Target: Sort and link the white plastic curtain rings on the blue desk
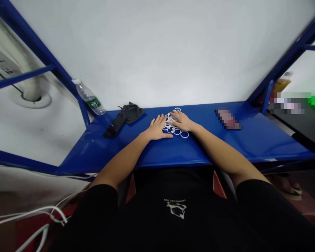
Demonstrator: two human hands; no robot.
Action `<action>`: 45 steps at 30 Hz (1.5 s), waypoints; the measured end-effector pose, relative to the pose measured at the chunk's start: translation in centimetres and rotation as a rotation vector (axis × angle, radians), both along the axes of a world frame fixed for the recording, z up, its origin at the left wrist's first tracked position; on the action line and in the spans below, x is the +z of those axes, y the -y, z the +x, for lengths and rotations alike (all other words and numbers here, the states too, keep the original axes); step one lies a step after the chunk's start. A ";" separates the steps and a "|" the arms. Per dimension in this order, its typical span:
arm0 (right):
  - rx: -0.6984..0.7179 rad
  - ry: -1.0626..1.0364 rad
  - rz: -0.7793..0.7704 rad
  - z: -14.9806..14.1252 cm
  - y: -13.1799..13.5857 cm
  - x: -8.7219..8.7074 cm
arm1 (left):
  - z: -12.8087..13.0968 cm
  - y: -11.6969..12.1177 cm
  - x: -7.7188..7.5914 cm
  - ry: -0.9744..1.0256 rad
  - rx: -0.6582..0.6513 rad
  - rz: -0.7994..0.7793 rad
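Observation:
Several white rings [184, 134] lie in a loose heap on the blue tabletop [157, 150], partly overlapping. My left hand [159, 128] rests at the heap's left side, palm down with fingers stretched and thumb apart. On the right, my right hand [182, 121] lies over part of the heap, its fingers spread. Both hands touch or hover just above the rings; their palms hide some of them. One ring sits apart behind my right fingertips, another in front of that hand.
A black phone-like object [115, 126] and a crumpled black pouch [132, 112] lie left. A water bottle [90, 98] leans by the blue frame. A blurred pinkish flat object [228, 118] lies right. White cables [42, 210] run at lower left.

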State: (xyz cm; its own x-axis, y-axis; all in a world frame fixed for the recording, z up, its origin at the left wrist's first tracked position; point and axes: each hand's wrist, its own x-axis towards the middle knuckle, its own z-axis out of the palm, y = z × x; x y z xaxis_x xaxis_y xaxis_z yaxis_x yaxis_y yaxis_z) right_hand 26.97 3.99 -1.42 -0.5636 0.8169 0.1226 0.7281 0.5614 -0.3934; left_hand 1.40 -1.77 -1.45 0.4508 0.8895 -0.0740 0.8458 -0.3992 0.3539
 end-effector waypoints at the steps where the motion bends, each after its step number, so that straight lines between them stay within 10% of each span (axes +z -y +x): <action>1: 0.037 -0.007 0.011 0.3 0.0 0.2 | 0.0 0.0 0.0 0.004 0.010 -0.001; 9: 0.122 0.228 -0.111 4.7 -1.1 0.4 | -0.2 -0.2 0.0 0.029 0.063 -0.001; 21: -0.062 -0.052 0.106 0.4 -1.3 -1.3 | -0.5 -2.9 -0.9 0.079 0.165 0.067; 32: -0.323 -0.044 0.100 3.1 -0.1 3.7 | -1.9 -1.6 1.4 0.078 0.386 0.356; 38: -0.070 0.157 -0.146 3.4 0.1 3.8 | -2.2 -1.2 1.6 0.192 0.320 0.233; 45: 0.042 0.063 -0.002 0.9 1.3 2.2 | -1.8 -1.4 0.4 0.208 0.116 0.225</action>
